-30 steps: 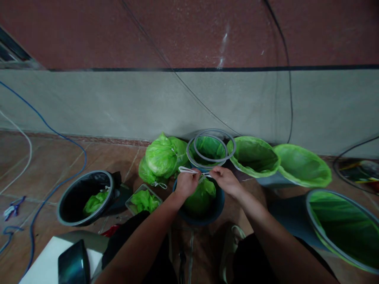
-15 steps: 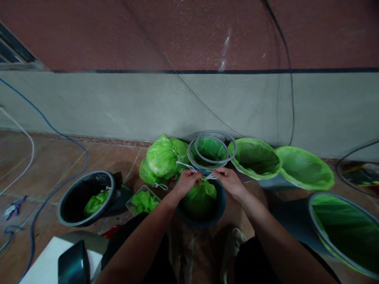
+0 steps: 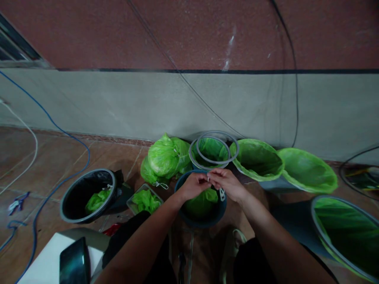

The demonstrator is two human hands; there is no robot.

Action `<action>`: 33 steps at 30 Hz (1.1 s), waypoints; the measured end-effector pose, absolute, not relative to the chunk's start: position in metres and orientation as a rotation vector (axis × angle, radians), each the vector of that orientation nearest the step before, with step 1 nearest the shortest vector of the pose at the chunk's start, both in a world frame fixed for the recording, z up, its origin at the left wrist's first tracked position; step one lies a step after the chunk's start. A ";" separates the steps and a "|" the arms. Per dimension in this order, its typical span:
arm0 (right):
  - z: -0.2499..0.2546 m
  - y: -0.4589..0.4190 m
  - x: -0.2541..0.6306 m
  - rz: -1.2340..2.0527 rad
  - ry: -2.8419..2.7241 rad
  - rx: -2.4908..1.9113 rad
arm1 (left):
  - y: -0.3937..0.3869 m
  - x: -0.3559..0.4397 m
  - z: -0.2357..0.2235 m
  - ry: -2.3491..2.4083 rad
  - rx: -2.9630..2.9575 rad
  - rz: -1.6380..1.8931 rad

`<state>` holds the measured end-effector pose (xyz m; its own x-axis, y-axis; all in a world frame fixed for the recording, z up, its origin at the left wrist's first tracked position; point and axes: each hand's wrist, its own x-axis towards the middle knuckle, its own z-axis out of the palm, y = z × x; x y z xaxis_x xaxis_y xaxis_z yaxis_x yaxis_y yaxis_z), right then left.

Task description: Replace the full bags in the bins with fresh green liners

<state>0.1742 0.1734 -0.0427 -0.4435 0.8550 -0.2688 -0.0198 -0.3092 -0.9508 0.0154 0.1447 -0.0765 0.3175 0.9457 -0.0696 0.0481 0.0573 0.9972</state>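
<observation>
1. A bulging green plastic bag (image 3: 162,157), tied with white cord, is lying beyond and left of the hands; wide green plastic bags (image 3: 257,159) are lying open, untied, to the right of them.
2. The left hand (image 3: 192,186) and right hand (image 3: 226,184) are held together, fingertips pinched on a thin white cord (image 3: 208,179), which is mostly hidden.
3. A loose green plastic bag (image 3: 201,205) is directly below the grip, inside a round dark blue bucket (image 3: 201,224); a small white plastic tag (image 3: 221,194) hangs just right of the grip.
</observation>
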 end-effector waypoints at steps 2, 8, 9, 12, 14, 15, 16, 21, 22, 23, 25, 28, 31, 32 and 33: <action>-0.039 0.178 0.175 1.864 -1.016 -1.028 | 0.143 0.017 -0.077 1.077 1.346 0.897; -0.041 0.178 0.175 1.875 -0.850 -1.146 | 0.144 0.019 -0.078 1.172 1.288 0.986; -0.043 0.174 0.172 1.897 -0.967 -1.166 | 0.144 0.019 -0.077 1.173 1.293 0.997; -0.052 0.165 0.164 1.908 -1.275 -1.088 | 0.145 0.018 -0.077 1.242 1.304 1.030; -0.056 0.163 0.161 1.853 -1.330 -1.068 | 0.145 0.017 -0.077 1.311 1.315 1.025; -0.057 0.163 0.160 1.824 -1.326 -1.080 | 0.145 0.016 -0.077 1.334 1.321 1.013; -0.058 0.164 0.159 1.805 -1.320 -1.097 | 0.145 0.016 -0.077 1.347 1.322 1.001; -0.068 0.165 0.156 1.739 -1.274 -1.167 | 0.143 0.019 -0.076 1.378 1.144 0.996; -0.070 0.164 0.155 1.709 -1.277 -1.191 | 0.143 0.020 -0.076 1.385 1.084 1.005; -0.072 0.164 0.154 1.671 -1.307 -1.211 | 0.143 0.021 -0.075 1.391 1.029 1.015; -0.074 0.162 0.154 1.552 -1.472 -1.231 | 0.142 0.022 -0.073 1.401 0.922 1.039; -0.071 0.159 0.153 1.257 -1.816 -1.248 | 0.141 0.023 -0.070 1.419 0.738 1.055; -0.068 0.153 0.152 0.944 -2.024 -1.288 | 0.142 0.024 -0.069 1.420 0.560 1.055; -0.068 0.152 0.151 0.866 -2.063 -1.298 | 0.142 0.024 -0.069 1.423 0.531 1.060; -0.068 0.151 0.151 0.810 -2.090 -1.303 | 0.142 0.024 -0.069 1.430 0.522 1.066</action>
